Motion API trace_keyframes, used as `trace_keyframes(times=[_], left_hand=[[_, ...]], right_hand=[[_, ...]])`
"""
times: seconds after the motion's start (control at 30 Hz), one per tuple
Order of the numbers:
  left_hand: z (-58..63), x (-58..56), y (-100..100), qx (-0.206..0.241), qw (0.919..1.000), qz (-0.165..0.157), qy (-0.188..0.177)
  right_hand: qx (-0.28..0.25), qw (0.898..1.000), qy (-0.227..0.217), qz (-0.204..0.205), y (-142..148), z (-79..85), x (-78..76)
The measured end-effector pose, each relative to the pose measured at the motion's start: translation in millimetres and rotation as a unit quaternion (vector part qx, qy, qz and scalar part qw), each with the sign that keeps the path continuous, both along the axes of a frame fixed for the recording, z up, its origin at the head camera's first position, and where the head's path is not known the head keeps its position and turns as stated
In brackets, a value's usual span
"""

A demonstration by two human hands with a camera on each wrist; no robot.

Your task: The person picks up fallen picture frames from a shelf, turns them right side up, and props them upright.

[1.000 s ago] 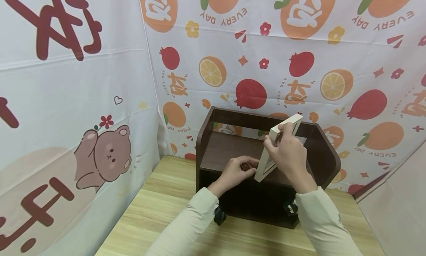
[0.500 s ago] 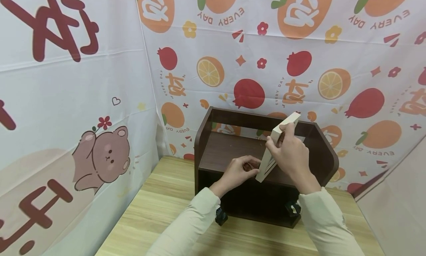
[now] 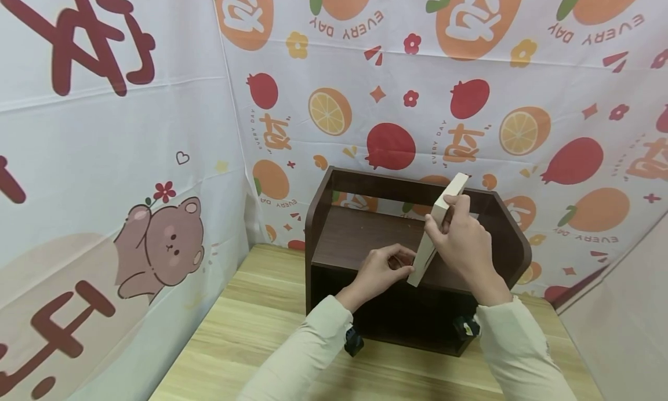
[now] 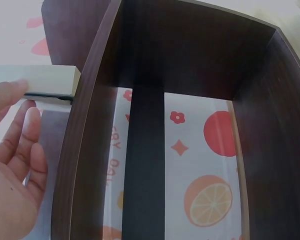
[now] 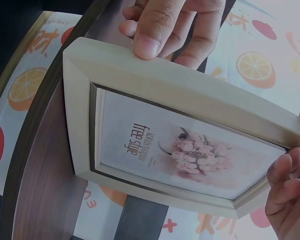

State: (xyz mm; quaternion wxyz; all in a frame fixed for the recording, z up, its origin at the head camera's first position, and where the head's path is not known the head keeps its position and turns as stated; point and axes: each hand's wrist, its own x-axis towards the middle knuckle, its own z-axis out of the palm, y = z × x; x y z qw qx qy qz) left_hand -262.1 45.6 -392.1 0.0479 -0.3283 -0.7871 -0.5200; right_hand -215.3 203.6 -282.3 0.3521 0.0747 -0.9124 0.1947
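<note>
A cream picture frame stands tilted on the upper board of a dark brown desk shelf, its lower end right at the front edge. Behind its glass, the right wrist view shows a "free style" insert with pink flowers. My right hand grips the frame's upper part, thumb on the near side and fingers over the edge. Lower down, my left hand holds the frame's left side; its thumb lies on the rim with fingertips just beneath. The frame's back is mostly hidden.
The shelf stands on a light wood-grain table and has raised side panels and a back rail. Its open lower compartment faces me. A fruit-print cloth hangs behind, and a bear-print cloth on the left.
The frame has turned more edge-on and shifted slightly right in the head view. Both hands have moved a little right with it, still holding it.
</note>
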Motion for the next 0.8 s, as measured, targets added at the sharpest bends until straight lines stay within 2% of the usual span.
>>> trace_keyframes(times=[0.53,0.8], left_hand=[[1.3,5.6,8.1,-0.019,0.9991,0.018,0.035],[2.6,8.0,11.0,-0.020,0.9993,0.018,0.027]], right_hand=[[0.004,1.000,0.026,0.013,8.8,-2.2,3.3],[0.001,1.000,0.021,0.012,11.9,-3.8,4.1]])
